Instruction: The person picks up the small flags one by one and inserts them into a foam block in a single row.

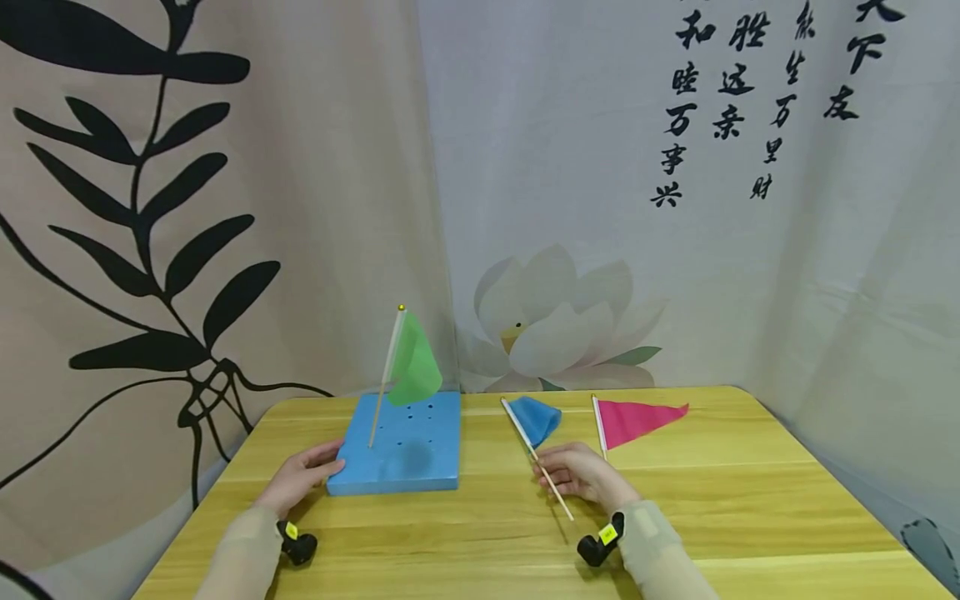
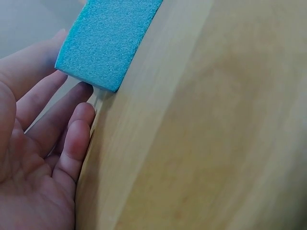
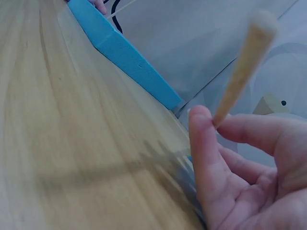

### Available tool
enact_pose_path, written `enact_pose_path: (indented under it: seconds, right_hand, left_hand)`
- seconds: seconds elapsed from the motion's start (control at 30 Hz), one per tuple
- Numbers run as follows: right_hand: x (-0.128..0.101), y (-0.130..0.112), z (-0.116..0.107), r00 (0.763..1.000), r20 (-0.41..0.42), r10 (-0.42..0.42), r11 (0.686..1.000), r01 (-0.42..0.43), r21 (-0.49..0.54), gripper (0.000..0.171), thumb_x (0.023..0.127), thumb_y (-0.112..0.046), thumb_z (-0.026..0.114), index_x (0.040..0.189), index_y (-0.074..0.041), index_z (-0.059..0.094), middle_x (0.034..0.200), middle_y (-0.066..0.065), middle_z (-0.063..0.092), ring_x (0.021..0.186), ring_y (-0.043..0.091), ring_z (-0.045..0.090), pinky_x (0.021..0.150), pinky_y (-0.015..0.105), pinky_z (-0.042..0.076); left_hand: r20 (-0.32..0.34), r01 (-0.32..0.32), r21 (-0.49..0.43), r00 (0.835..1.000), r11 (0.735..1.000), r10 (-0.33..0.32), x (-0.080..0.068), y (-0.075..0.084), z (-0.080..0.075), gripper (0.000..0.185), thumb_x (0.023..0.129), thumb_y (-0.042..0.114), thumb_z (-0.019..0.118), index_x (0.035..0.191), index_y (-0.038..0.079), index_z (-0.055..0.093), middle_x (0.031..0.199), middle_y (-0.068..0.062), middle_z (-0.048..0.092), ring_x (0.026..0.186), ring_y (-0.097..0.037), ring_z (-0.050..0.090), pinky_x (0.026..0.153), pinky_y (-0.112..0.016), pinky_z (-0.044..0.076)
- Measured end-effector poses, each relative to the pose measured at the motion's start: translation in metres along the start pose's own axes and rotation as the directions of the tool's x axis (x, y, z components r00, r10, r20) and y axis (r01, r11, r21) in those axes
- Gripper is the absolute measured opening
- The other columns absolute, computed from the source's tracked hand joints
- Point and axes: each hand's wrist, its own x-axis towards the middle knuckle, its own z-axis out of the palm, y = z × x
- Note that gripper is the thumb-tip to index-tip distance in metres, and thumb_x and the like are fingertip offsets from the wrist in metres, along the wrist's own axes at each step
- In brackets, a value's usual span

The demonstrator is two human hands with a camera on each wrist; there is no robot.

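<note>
A blue foam board (image 1: 435, 463) with small holes in its top lies on the table. Standing in it, tilted a little, is a green flag (image 1: 414, 360) on a pale stick with a gold tip. My left hand (image 1: 300, 477) rests against the board's left side with relaxed fingers, the thumb at its near corner. To the right of the board, my right hand (image 1: 581, 473) pinches the wooden stick of a blue flag (image 1: 536, 419) between thumb and fingers. The stick slants, its bare lower end toward me; the right wrist view shows this end (image 3: 244, 62) close up.
A pink triangular flag (image 1: 637, 423) lies on the wooden table (image 1: 465, 542) just beyond my right hand. Behind the table hangs a pale curtain (image 1: 345, 208) printed with dark leaves, a lotus and writing. Each wrist wears a small black device (image 1: 300, 546).
</note>
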Motion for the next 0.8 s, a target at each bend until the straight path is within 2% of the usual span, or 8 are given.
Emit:
enact_pose_path:
  seconds: [0.27,0.47,0.53,0.67,0.8]
  right_hand:
    - [0.001,-0.002,0.005,0.999,-0.011,-0.052,0.994,0.053,0.100,0.040,0.097,-0.007,0.055,0.132,0.012,0.049,0.094,0.005,0.068,0.070,0.009,0.064,0.061,0.026,0.054]
    - [0.000,-0.007,0.008,0.995,0.030,-0.093,0.978,0.086,0.191,0.047,0.098,-0.007,0.053,0.138,0.015,0.038,0.105,0.009,0.065,0.079,0.012,0.067,0.069,0.028,0.056]
    - [-0.001,-0.009,0.010,0.993,0.036,-0.112,0.971,0.102,0.217,0.045,0.098,-0.005,0.052,0.136,0.014,0.039,0.106,0.009,0.064,0.082,0.014,0.067,0.075,0.032,0.056]
    - [-0.002,-0.015,0.013,0.988,0.047,-0.145,0.960,0.129,0.247,0.025,0.099,-0.002,0.050,0.123,0.006,0.051,0.104,0.008,0.064,0.086,0.017,0.067,0.087,0.041,0.053]
    - [-0.003,-0.024,0.017,0.983,0.059,-0.171,0.957,0.152,0.249,0.014,0.099,-0.001,0.048,0.111,-0.003,0.057,0.101,0.006,0.064,0.087,0.019,0.067,0.089,0.043,0.052]
  left_hand:
    - [0.004,-0.002,-0.023,1.000,1.000,0.003,-0.002,0.001,0.000,0.069,0.094,0.040,0.063,0.149,0.006,0.039,0.149,-0.024,0.037,0.132,-0.042,0.039,0.100,-0.056,0.038]
    - [0.014,0.002,-0.026,1.000,1.000,-0.002,-0.001,0.001,-0.001,0.068,0.095,0.038,0.062,0.149,0.006,0.038,0.149,-0.024,0.036,0.132,-0.041,0.040,0.100,-0.055,0.039]
    - [0.009,-0.004,-0.020,1.000,1.000,0.004,-0.001,0.001,-0.001,0.067,0.095,0.038,0.062,0.149,0.006,0.038,0.149,-0.023,0.037,0.131,-0.041,0.040,0.100,-0.055,0.039]
    - [0.005,-0.039,-0.011,0.999,0.999,0.039,-0.003,0.001,-0.001,0.066,0.096,0.037,0.062,0.149,0.006,0.038,0.149,-0.023,0.037,0.132,-0.041,0.040,0.101,-0.056,0.038]
    - [0.006,-0.052,-0.009,0.999,0.999,0.052,-0.004,0.001,-0.002,0.066,0.096,0.036,0.062,0.150,0.007,0.038,0.149,-0.023,0.036,0.132,-0.041,0.039,0.101,-0.056,0.037]
